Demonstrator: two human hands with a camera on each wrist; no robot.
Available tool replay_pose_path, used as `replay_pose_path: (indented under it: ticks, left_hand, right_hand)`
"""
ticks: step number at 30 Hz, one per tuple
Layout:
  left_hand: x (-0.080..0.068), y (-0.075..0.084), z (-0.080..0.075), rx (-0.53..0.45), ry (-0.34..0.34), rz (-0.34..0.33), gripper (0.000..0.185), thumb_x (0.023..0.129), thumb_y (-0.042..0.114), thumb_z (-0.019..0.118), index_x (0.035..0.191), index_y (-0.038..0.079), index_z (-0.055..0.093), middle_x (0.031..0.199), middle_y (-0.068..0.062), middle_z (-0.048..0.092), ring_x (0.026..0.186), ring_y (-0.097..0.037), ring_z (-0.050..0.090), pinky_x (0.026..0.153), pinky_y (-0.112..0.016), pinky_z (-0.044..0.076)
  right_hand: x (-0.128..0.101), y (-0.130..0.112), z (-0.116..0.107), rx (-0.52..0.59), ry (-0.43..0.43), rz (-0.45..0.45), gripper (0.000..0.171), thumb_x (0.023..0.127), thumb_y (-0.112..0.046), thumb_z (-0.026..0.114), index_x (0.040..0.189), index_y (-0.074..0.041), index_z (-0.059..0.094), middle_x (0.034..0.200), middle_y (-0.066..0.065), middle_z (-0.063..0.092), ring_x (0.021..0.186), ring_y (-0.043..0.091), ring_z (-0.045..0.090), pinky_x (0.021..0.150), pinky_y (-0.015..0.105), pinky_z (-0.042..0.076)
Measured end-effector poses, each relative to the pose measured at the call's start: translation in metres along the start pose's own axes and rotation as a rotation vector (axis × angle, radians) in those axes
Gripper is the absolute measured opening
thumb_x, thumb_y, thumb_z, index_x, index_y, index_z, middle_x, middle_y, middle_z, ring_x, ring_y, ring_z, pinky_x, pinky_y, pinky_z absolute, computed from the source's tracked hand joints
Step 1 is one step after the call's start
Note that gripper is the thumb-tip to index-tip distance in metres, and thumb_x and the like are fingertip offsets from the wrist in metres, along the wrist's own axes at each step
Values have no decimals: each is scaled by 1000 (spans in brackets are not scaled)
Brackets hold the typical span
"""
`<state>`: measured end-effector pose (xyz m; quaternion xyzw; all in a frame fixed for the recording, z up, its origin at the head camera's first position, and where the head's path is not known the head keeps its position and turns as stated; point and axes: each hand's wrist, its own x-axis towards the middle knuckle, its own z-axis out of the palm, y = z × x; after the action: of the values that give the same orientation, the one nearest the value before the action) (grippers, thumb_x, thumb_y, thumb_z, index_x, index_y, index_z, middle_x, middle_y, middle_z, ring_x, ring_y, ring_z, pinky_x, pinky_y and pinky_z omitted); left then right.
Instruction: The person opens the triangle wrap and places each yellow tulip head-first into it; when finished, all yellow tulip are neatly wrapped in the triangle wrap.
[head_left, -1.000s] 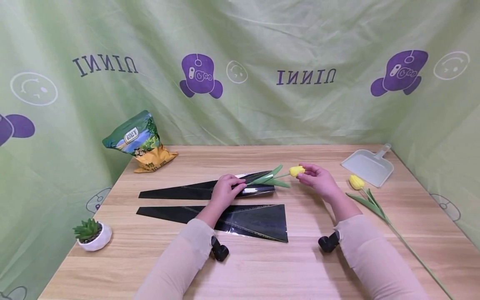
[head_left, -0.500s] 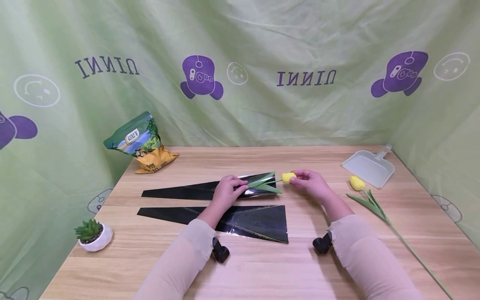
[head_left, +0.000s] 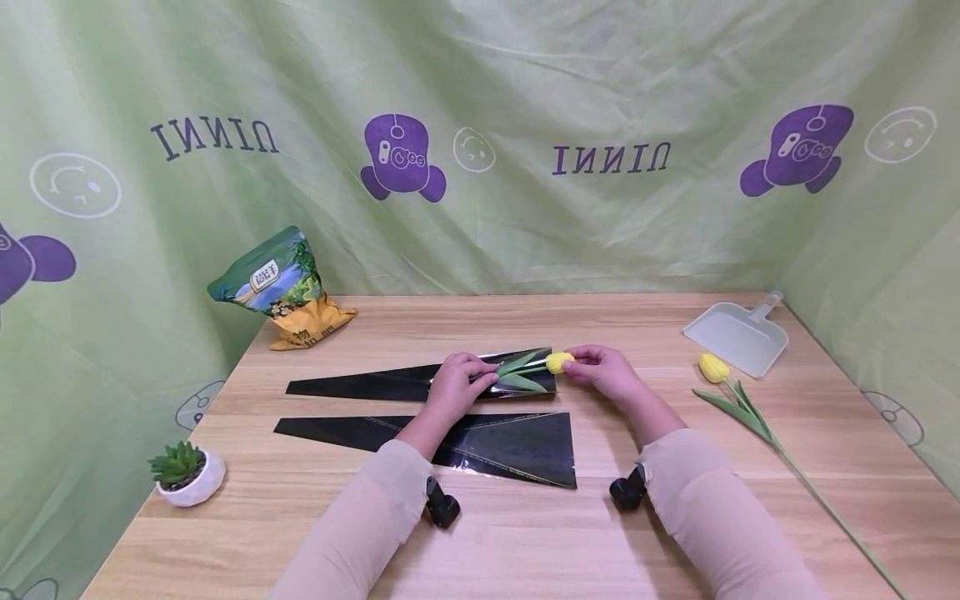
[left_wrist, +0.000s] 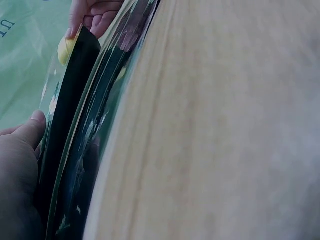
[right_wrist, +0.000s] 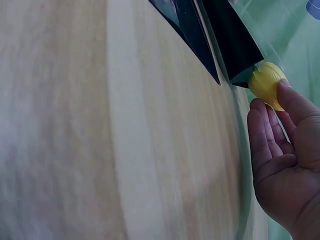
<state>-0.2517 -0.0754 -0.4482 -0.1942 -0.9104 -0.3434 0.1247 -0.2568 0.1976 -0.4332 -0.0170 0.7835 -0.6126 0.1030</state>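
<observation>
Landmark: the black wrapper (head_left: 375,383) mid-desk (head_left: 525,550), narrow end left, wide end right. Left to right from there:

Plant in a white pot (head_left: 190,475): well left of the wrapper, nearer the person. Green, blue and orange bag (head_left: 285,287): left of the wrapper and beyond it, leaning by the green cloth (head_left: 510,233).

Second wrapper (head_left: 517,442): just on the wrapper's near side, apart from it, lying flat, same direction, under the left forearm.

Left hand (head_left: 456,382): on the wrapper, between its middle and wide end. Grip was pinching the wrapper, thumb on its edge. Black gadget on the cuff.

Yellow tulip (head_left: 559,362): leaves and stem lay along the wrapper's wide end, head right at the mouth. Couldn't tell if the leaves sat under the clear film.

Right hand (head_left: 607,372): just right of the wrapper's mouth. Grip was pinching the tulip head, thumb one side, fingers the other. Matching gadget on that cuff.

Grey dustpan (head_left: 738,335): well right of the wrapper and a bit beyond, handle pointing away. Other tulip (head_left: 752,422): also well right of the wrapper, head near the dustpan, stem running towards the person.
</observation>
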Motion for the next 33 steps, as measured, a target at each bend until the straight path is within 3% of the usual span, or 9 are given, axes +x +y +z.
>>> replay_pose_path:
  ticks: [7,16,23,33]
  left_hand:
    - [0,1,-1,8,-16,-7,22,89,26,72,106,14,78,100,-5,70,102,-25,61,92,-39,49]
    - [1,-2,-1,4,-13,-20,22,90,28,71,106,15,77,101,-3,70,103,-24,61,92,-39,50]
    - [0,-2,-1,-32,-11,-28,22,89,26,72,106,14,78,102,-5,70,104,-26,61,93,-40,50]
    - [1,1,0,-41,-12,-37,22,89,27,72,106,14,78,102,-5,69,104,-26,61,94,-41,49]
  right_hand:
    - [0,-3,8,-72,-1,-8,45,90,-10,70,129,9,55,104,8,69,84,2,62,75,16,55]
    - [2,-4,11,-11,-54,-15,43,90,-1,66,130,12,53,103,8,70,85,1,63,79,17,56]
    - [5,-1,14,-37,-73,-14,43,90,-2,67,130,8,55,110,15,68,86,2,64,81,19,57]
    - [10,-1,21,-88,-87,-37,41,90,-3,68,128,7,58,109,18,70,82,1,64,75,17,56]
